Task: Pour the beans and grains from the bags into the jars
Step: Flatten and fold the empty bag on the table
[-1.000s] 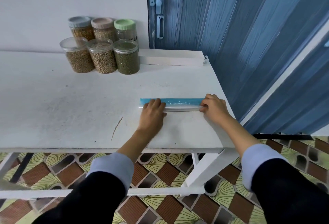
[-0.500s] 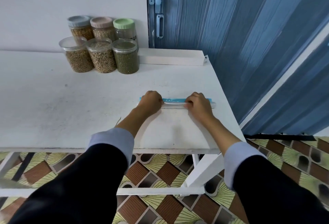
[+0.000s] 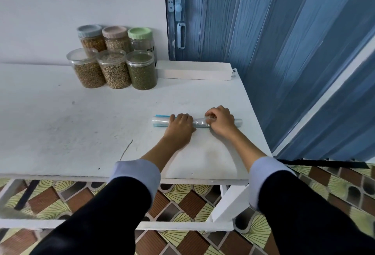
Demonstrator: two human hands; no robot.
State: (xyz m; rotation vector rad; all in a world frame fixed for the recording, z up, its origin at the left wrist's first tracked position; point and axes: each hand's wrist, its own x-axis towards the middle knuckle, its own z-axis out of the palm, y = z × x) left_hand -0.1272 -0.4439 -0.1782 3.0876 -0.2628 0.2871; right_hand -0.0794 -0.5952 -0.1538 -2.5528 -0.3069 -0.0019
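A clear plastic bag (image 3: 199,123), rolled into a narrow tube with a blue zip strip showing at its left end, lies on the white bench (image 3: 81,125) near the right edge. The left hand (image 3: 181,126) lies over the roll left of its middle, fingers curled over the top, its grip clamped on the bag. The right hand (image 3: 220,123) sits just beside it, fingers and thumb bent round the roll, grip likewise clamped on it. At the back of the bench six jars (image 3: 113,66) stand in two rows against the wall, filled with brown grains, pale beans and green beans. A long white box (image 3: 192,71) lies just right of them.
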